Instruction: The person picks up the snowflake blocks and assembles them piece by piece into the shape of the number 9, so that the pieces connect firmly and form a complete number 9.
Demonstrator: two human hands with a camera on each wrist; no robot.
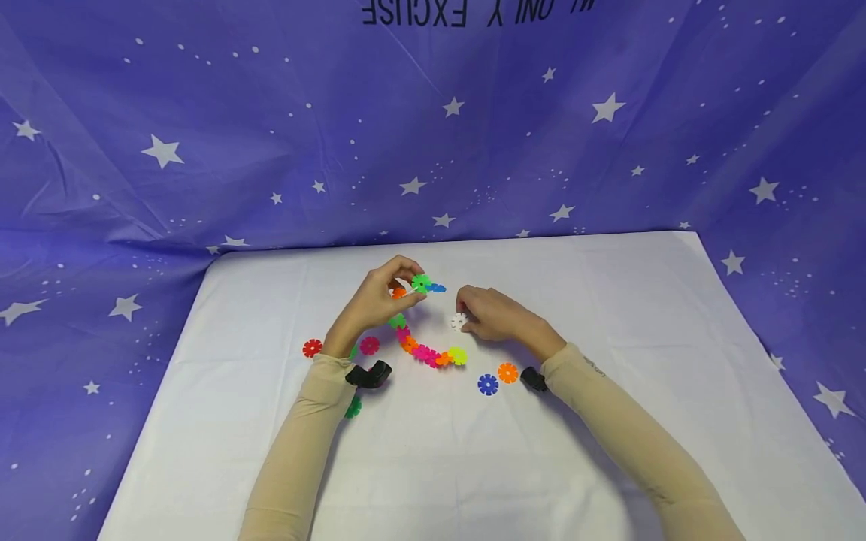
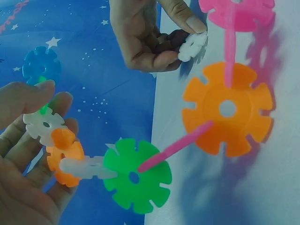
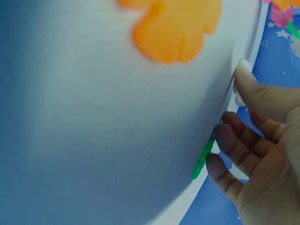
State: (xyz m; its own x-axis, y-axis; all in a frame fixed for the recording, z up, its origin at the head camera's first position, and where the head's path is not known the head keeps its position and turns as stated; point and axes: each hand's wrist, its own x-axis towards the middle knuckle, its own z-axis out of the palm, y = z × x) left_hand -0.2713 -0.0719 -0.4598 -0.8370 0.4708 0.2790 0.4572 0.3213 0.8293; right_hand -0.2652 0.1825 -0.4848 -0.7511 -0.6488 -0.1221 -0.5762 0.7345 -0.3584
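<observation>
My left hand (image 1: 373,299) pinches a green snowflake disc (image 1: 421,283) at the upper end of a chain of interlocked notched discs, with a blue disc (image 2: 41,65) joined beyond it. White (image 2: 36,125) and orange discs of the chain lie across the fingers in the left wrist view. From there the chain curves down through a green disc (image 2: 137,187) and pink and orange ones to a yellow disc (image 1: 458,355). To the right, my right hand (image 1: 499,312) holds a loose white disc (image 1: 459,322) between thumb and fingers, apart from the chain. A green disc (image 3: 204,157) appears edge-on beside those fingers.
Loose discs lie on the white-covered table (image 1: 433,466): blue (image 1: 488,385) and orange (image 1: 508,373) near the right wrist, red (image 1: 312,348), crimson (image 1: 370,346) and green (image 1: 353,407) around the left forearm. A purple star-printed cloth (image 1: 379,150) hangs behind.
</observation>
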